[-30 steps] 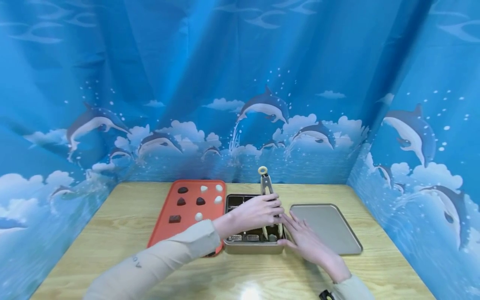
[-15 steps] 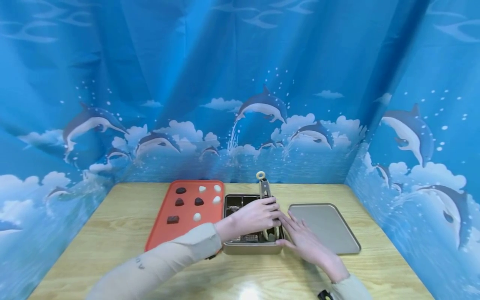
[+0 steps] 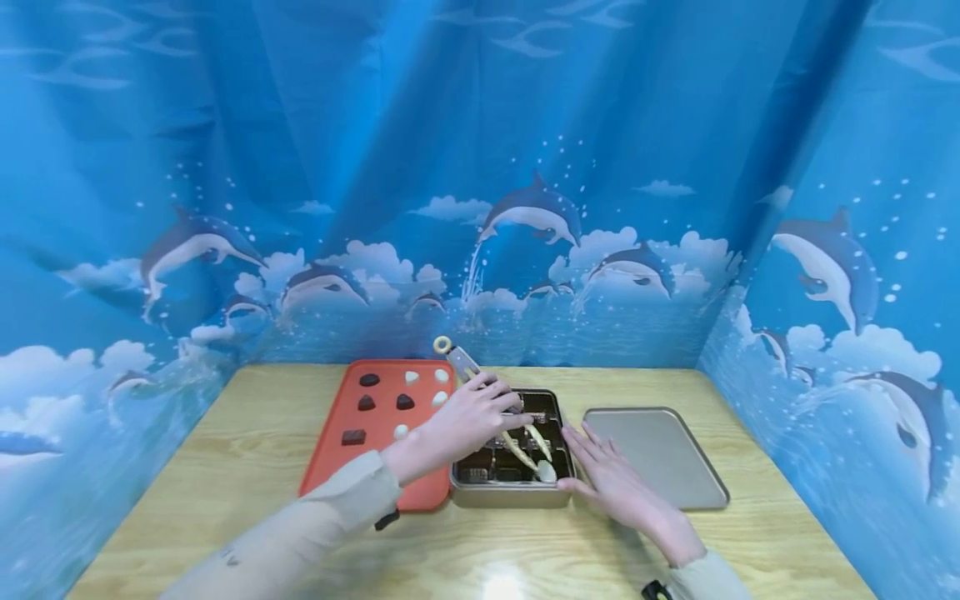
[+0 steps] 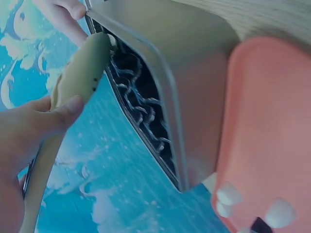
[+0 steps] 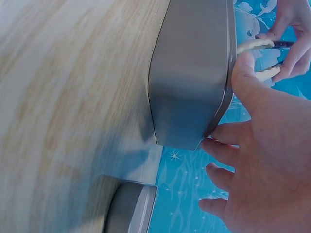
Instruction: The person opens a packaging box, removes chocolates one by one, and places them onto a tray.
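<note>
My left hand (image 3: 471,412) grips a pair of kitchen tongs (image 3: 462,362) with cream tips and a ring at the top end. The tongs lean to the left, and their tips reach down into the divided insert of a metal tin (image 3: 512,497). Right at the tips, in the tin's front right corner, lies a white chocolate (image 3: 547,472). In the left wrist view my thumb presses along the tongs (image 4: 80,73). My right hand (image 3: 611,479) rests with straight fingers against the tin's right side; in the right wrist view its thumb lies at the rim of the tin (image 5: 194,73).
A red tray (image 3: 326,450) left of the tin bears several dark and white chocolates, among them a square brown one (image 3: 353,437). The flat metal lid (image 3: 660,458) lies to the right. A blue dolphin curtain (image 3: 480,208) closes off the back and sides of the wooden table (image 3: 247,433).
The tongs have swung from nearly upright to leaning left, their ring end moving left with my left hand. The white chocolate at the tips now shows more fully. My right hand has stayed put.
</note>
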Tool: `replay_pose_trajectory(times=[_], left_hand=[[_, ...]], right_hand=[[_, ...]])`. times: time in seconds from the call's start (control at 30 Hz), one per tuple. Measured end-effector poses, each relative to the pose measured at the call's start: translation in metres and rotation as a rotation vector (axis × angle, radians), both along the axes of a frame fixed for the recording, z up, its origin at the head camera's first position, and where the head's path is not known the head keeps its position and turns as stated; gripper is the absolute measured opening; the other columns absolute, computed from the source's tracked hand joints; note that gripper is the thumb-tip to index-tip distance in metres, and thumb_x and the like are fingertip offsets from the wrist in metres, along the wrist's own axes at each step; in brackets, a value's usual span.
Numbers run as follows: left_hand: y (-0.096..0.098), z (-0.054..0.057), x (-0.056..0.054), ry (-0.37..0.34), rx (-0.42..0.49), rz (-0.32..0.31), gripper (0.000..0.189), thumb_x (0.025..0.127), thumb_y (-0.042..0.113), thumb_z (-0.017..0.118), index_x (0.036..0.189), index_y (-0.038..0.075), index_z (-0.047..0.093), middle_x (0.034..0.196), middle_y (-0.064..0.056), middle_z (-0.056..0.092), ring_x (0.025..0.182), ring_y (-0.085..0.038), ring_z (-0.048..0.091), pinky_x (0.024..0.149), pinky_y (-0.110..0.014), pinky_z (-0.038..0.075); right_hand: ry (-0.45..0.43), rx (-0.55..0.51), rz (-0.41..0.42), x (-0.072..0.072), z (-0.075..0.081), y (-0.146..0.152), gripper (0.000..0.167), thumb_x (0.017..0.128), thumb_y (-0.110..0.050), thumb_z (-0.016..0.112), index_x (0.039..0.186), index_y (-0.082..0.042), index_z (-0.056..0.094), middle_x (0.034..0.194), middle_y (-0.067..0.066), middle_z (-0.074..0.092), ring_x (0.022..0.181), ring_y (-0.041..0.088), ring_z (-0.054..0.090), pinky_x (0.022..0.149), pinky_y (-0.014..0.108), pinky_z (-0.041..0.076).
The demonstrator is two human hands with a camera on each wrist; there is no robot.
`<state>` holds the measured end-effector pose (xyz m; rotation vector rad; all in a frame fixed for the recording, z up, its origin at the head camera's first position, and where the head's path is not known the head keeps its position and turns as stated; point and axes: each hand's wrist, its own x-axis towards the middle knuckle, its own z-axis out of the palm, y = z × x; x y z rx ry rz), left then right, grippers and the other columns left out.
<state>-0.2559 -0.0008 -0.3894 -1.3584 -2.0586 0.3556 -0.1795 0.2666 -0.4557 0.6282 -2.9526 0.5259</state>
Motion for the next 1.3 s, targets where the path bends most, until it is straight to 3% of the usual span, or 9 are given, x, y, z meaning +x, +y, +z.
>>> replay_pose_trajectory(times=[0.17,0.33,0.57,0.87,1.17,1.3], left_hand=[[-0.013,-0.005,-0.003,-0.032,0.087,0.039,0.052,0.082,0.041,0.079,0.132,0.037,0.067,0.120,0.010,0.068,0.114,-0.014,0.060,0.103,-0.038,0.044],[-0.015,-0.006,-0.003,-0.019,0.091,0.037,0.054,0.080,0.039,0.081,0.132,0.036,0.067,0.119,0.008,0.068,0.114,-0.015,0.061,0.103,-0.038,0.043],[0.004,-0.001,0.006,0.057,-0.014,-0.019,0.044,0.089,0.019,0.078,0.130,0.033,0.069,0.117,0.009,0.067,0.112,-0.014,0.059,0.103,-0.035,0.043],[0.042,0.010,0.019,0.158,-0.226,-0.016,0.032,0.097,0.026,0.065,0.127,0.036,0.069,0.129,0.014,0.064,0.125,-0.012,0.054,0.114,-0.034,0.035],[0.065,0.002,0.021,0.209,-0.323,-0.005,0.031,0.100,0.031,0.055,0.126,0.036,0.070,0.131,0.018,0.063,0.126,-0.007,0.051,0.117,-0.031,0.030],[0.067,-0.002,0.019,0.213,-0.333,-0.009,0.028,0.098,0.032,0.058,0.122,0.038,0.071,0.131,0.018,0.063,0.127,-0.008,0.051,0.117,-0.031,0.030]], right_hand=[[0.023,0.004,0.004,0.001,0.000,0.000,0.077,0.100,-0.040,0.059,0.157,0.000,0.029,0.162,0.016,0.026,0.150,0.043,0.020,0.117,0.064,0.015],[0.040,0.005,0.009,0.002,0.002,-0.001,0.076,0.099,-0.039,0.060,0.157,0.000,0.029,0.161,0.017,0.027,0.149,0.044,0.021,0.117,0.065,0.016],[0.029,0.008,0.001,0.001,0.001,0.000,0.076,0.099,-0.038,0.061,0.157,0.000,0.030,0.161,0.018,0.028,0.149,0.045,0.022,0.116,0.066,0.017],[0.011,0.014,-0.007,0.000,0.001,-0.001,0.076,0.100,-0.039,0.060,0.157,0.000,0.029,0.161,0.019,0.027,0.150,0.044,0.020,0.116,0.066,0.016],[-0.016,0.019,-0.019,-0.001,0.002,-0.001,0.078,0.100,-0.044,0.059,0.154,0.004,0.033,0.160,0.024,0.028,0.150,0.044,0.020,0.116,0.066,0.018],[-0.017,0.020,-0.015,0.000,0.002,-0.001,0.077,0.100,-0.043,0.058,0.155,0.004,0.032,0.160,0.024,0.029,0.150,0.044,0.019,0.116,0.065,0.018]])
